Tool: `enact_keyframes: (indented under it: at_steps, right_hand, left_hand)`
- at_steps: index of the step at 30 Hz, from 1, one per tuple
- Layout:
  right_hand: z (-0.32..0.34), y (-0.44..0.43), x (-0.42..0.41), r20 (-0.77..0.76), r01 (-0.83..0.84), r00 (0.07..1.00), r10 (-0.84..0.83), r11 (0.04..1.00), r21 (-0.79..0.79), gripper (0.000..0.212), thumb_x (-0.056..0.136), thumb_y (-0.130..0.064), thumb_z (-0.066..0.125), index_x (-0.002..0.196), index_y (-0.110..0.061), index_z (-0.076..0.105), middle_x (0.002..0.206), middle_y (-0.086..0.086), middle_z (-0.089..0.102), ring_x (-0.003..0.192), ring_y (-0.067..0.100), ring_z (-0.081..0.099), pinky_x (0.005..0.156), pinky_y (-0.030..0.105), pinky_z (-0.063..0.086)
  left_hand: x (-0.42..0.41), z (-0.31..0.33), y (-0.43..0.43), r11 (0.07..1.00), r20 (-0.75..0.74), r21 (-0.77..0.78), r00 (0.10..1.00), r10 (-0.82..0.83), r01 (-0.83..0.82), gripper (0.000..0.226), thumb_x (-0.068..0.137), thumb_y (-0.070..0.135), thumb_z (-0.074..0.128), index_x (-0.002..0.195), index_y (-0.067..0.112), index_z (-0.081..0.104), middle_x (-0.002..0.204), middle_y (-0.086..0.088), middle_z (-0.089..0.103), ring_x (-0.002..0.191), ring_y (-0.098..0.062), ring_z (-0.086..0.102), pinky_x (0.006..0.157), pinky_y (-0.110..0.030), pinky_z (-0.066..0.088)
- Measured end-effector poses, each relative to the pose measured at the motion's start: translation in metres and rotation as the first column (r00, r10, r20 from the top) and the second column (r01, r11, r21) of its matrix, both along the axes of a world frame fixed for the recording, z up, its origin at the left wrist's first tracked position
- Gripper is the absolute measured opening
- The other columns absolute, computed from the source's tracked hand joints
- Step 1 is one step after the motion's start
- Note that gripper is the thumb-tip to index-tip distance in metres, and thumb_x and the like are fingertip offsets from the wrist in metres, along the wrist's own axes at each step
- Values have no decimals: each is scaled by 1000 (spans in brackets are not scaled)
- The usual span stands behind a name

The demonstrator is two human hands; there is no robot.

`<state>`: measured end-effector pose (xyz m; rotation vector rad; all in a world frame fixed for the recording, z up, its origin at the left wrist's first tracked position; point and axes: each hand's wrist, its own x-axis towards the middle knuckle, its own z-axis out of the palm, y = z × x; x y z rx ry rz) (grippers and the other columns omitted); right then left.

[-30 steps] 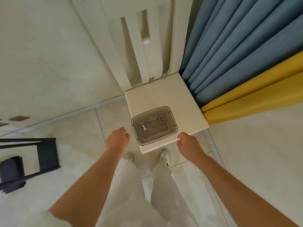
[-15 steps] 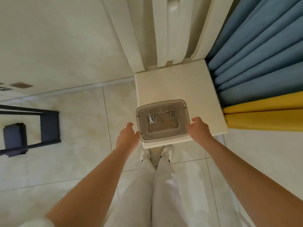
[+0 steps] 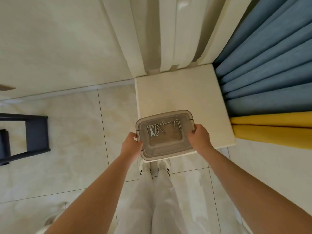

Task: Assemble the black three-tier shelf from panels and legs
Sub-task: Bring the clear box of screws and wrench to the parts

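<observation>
A clear plastic box (image 3: 166, 149) sits at the front edge of a cream chair seat (image 3: 179, 92). Inside it lie a small wrench (image 3: 151, 131), several screws and washers. My left hand (image 3: 130, 146) grips the box's left side and my right hand (image 3: 199, 138) grips its right side. At the far left stands part of the black shelf frame (image 3: 36, 132) on the tiled floor, cut off by the image edge.
The chair's slatted back (image 3: 168, 31) rises behind the seat. Blue curtains (image 3: 270, 65) and a yellow curtain (image 3: 273, 129) hang at the right. A cream wall (image 3: 59, 44) is at the left. My legs and shoes (image 3: 154, 166) stand in front of the chair.
Both hands have reached forward and closed on the sides of the plastic box. The view has come closer to the chair.
</observation>
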<state>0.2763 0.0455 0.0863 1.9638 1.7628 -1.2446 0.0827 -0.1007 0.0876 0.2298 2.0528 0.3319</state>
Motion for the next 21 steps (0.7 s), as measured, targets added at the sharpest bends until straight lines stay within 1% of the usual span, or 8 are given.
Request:
enact_keyframes:
  at_steps: [2, 4, 8, 10, 13, 16, 18, 21]
  right_hand:
    - [5, -1, -2, -6, 20, 1000, -20, 1000, 9, 19, 98, -9, 49, 112, 3, 55, 100, 17, 61, 82, 26, 55, 67, 32, 42]
    - [14, -4, -1, -25, 38, 999, -37, 999, 24, 18, 98, -10, 49, 107, 4, 56, 97, 18, 63, 80, 26, 56, 67, 34, 44]
    - [41, -13, -1, -63, 63, 996, -61, 997, 32, 20, 100, -14, 51, 111, 1, 56, 103, 15, 62, 94, 30, 60, 84, 42, 52]
    - [60, -21, -2, -102, 50, 994, -43, 996, 71, 20, 101, -16, 50, 112, 0, 54, 103, 16, 63, 94, 30, 60, 83, 43, 52]
    - [95, -34, -9, -182, 34, 983, -3, 986, 166, 21, 101, -18, 50, 115, -3, 52, 94, 12, 62, 82, 26, 58, 70, 35, 47]
    - [133, -50, -19, -277, 35, 960, 29, 974, 223, 14, 102, -22, 50, 110, -11, 51, 75, 2, 57, 62, 13, 50, 54, 25, 38]
    - [154, -64, -25, -333, 22, 941, 60, 971, 237, 9, 101, -22, 51, 107, -15, 50, 73, 0, 55, 58, 10, 48, 50, 20, 37]
    - [181, -85, -41, -400, -40, 906, 138, 969, 243, 8, 101, -23, 52, 106, -17, 51, 77, 1, 57, 62, 11, 50, 51, 16, 38]
  left_hand:
    - [-1, 4, -3, 999, -42, -12, 998, -36, 36, 5, 98, 16, 51, 103, 13, 51, 97, -15, 69, 80, -27, 65, 58, -32, 44]
    - [-2, 11, -7, 998, -86, -1, 995, -56, 56, 11, 97, 17, 52, 88, 16, 47, 95, -16, 68, 74, -25, 61, 57, -32, 44]
    - [-6, 41, -21, 998, -85, 63, 996, 22, -17, 16, 95, 19, 58, 85, 12, 48, 92, -19, 67, 86, -40, 68, 77, -52, 59]
    - [-7, 62, -30, 993, -100, 108, 993, 57, -46, 16, 94, 19, 60, 86, 10, 50, 90, -19, 66, 84, -41, 67, 77, -55, 59]
    - [-8, 95, -48, 980, -126, 178, 986, 107, -84, 22, 93, 19, 64, 80, 11, 47, 77, -10, 57, 72, -30, 58, 73, -52, 56]
    - [-7, 132, -71, 949, -144, 244, 960, 240, -200, 25, 91, 15, 65, 77, 11, 45, 72, -8, 50, 68, -25, 53, 65, -48, 52]
    - [-6, 151, -92, 917, -176, 297, 928, 327, -267, 26, 89, 10, 65, 74, 10, 43, 68, -7, 46, 64, -23, 47, 57, -39, 43]
    - [-7, 178, -128, 866, -249, 359, 858, 449, -349, 25, 86, 7, 63, 75, 1, 42, 65, -6, 41, 59, -18, 35, 50, -25, 32]
